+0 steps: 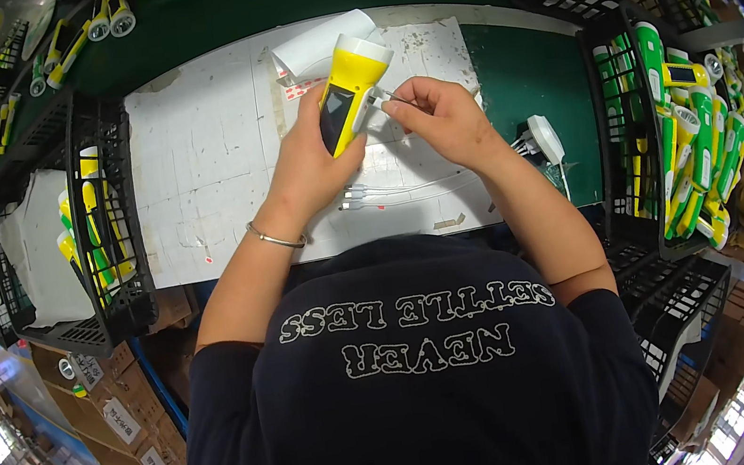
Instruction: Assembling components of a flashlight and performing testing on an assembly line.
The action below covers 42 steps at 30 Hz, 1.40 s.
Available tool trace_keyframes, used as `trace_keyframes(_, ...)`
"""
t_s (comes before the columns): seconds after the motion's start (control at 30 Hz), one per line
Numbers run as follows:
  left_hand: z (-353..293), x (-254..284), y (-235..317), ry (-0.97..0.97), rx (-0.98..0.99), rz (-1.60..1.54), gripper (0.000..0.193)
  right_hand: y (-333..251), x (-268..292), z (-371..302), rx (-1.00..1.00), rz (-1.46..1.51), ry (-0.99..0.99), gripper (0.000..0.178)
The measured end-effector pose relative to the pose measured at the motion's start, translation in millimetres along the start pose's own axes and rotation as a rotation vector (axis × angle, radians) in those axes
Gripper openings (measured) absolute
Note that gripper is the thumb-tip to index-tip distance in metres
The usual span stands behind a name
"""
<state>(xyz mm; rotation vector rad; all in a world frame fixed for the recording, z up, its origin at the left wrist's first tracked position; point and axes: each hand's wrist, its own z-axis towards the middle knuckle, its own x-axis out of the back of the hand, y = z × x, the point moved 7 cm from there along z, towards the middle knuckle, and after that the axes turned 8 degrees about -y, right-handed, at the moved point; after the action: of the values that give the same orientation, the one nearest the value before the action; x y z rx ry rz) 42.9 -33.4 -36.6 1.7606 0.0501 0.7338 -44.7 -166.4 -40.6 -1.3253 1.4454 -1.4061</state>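
Note:
My left hand (309, 154) is wrapped round a yellow flashlight (356, 68) with a white head and a dark panel on its body. The flashlight tilts, its head pointing away from me and a little right. At its right side my right hand (446, 115) pinches a small white plug (379, 101) between thumb and fingertips. The plug meets the flashlight's side or lies very close to it; whether it sits in a socket I cannot tell. Below the hands, several white charging cables (414, 190) lie on the white work sheet (193, 177).
A white charger block (545, 139) stands at the right. Black crates (124, 310) with green and yellow flashlights flank me, the right crate (608, 118) heaped high. A curled white sheet (322, 43) lies behind the flashlight. More flashlights (108, 13) rest on the far green surface.

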Motion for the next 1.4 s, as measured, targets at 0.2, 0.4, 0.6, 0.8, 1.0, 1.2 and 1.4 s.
trace_keyframes(0.2,-6.5,8.6,17.6,0.19,-0.192,0.352,0.061,-1.0,-1.6,4.0,-0.002,0.073,-0.024,0.021)
trace_keyframes(0.4,-3.3,8.6,15.3,0.209,-0.245,0.339,0.062,-3.2,-0.1,3.5,0.015,-0.042,0.026,0.022)
trace_keyframes(0.6,9.6,28.9,-37.4,0.083,0.115,-0.597,0.05,4.8,0.7,-9.7,-0.134,-0.057,-0.1,0.018)
trace_keyframes(0.8,-3.7,-4.2,-1.4,-0.677,0.334,-2.038,0.06,16.5,11.7,-4.7,-0.098,-0.196,-0.029,0.021)
trace_keyframes(1.0,-15.3,-2.5,27.5,-0.926,0.084,-1.85,0.065,11.8,33.8,-4.1,-0.082,-0.294,0.134,0.034)
trace_keyframes(1.2,-23.6,13.3,37.6,-0.26,0.037,0.206,0.049,-23.1,37.6,-3.9,0.02,0.125,0.047,0.038)
trace_keyframes(1.4,-26.3,4.5,51.9,-0.14,-0.092,0.462,0.043,-63.9,24.5,-13.5,0.25,-0.305,0.056,0.043)
